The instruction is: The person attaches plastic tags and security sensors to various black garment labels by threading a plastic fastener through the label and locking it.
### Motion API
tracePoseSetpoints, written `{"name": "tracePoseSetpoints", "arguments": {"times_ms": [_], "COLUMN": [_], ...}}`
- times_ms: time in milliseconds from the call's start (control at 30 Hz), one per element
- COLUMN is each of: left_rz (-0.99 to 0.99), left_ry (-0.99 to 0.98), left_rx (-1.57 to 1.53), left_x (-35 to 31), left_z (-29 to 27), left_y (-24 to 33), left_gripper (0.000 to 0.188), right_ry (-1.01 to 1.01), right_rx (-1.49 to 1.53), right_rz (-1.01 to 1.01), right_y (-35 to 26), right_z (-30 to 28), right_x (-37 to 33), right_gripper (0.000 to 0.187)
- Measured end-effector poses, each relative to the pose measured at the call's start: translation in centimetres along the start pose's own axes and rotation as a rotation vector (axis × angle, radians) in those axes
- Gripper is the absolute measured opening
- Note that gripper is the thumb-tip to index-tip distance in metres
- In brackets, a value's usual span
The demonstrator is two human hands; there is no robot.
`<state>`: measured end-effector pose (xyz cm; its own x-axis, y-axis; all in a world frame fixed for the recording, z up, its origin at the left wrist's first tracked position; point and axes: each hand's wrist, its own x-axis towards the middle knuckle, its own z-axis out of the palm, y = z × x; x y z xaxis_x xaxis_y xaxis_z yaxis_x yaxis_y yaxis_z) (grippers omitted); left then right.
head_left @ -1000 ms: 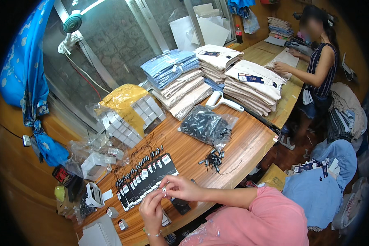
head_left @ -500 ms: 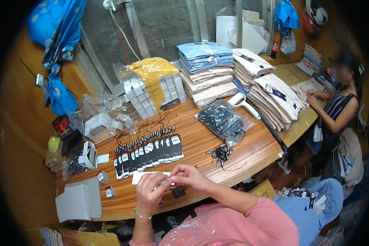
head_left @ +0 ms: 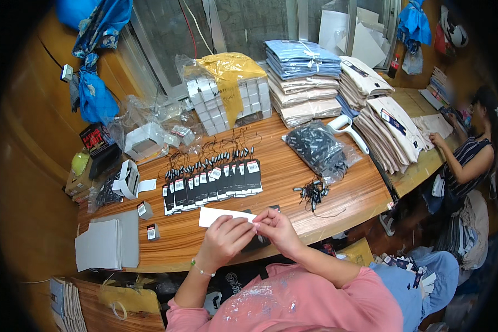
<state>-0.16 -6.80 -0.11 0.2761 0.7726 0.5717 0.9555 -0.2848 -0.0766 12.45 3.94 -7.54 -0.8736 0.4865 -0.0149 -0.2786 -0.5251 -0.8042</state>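
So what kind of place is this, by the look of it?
Probably a small workroom for tagging or packing clothes: there are stacks of folded shirts, a row of black hang tags and a clear bag of dark corded pieces.

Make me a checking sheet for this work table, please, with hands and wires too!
Surface: brown wood-grain table.
Work things: white strip; row of black tags with dark cords.
Clutter: crumpled clear plastic; loose heap of dark corded pieces.
Hands: left hand holds the white strip; right hand has fingertips near its right end, grip unclear.
Cables: red cable by the window.
Surroundings: folded clothes stacked behind; another person at right.
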Motion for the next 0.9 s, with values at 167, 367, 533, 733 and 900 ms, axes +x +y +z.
{"name": "tracePoseSetpoints", "arguments": {"times_ms": [167,367,533,733,900], "left_rz": [-0.069,-0.054,-0.027,-0.03,-0.051], "left_ry": [0.064,0.034,-0.005,-0.033,-0.044], "left_rx": [-0.082,-0.137,-0.138,-0.151,-0.126], "left_x": [0.7,1.3,1.1,1.0,0.8], "left_z": [0.5,0.9,1.3,2.3,3.5], "left_y": [-0.1,0.4,0.5,0.4,-0.8], "left_gripper": [0.018,0.015,0.014,0.017,0.021], "right_ry": [0.062,0.079,0.091,0.11,0.106], "right_rx": [0.057,0.083,0.046,-0.101,-0.547], "right_rz": [-0.02,-0.026,0.043,-0.025,-0.084], "right_y": [-1.3,-1.0,-0.2,0.4,-0.3], "right_z": [0.4,-0.4,-1.1,-1.8,-3.5], "right_x": [0.0,-0.6,-0.7,-0.4,1.8], "right_gripper": [0.01,0.009,0.007,0.007,0.014]}}
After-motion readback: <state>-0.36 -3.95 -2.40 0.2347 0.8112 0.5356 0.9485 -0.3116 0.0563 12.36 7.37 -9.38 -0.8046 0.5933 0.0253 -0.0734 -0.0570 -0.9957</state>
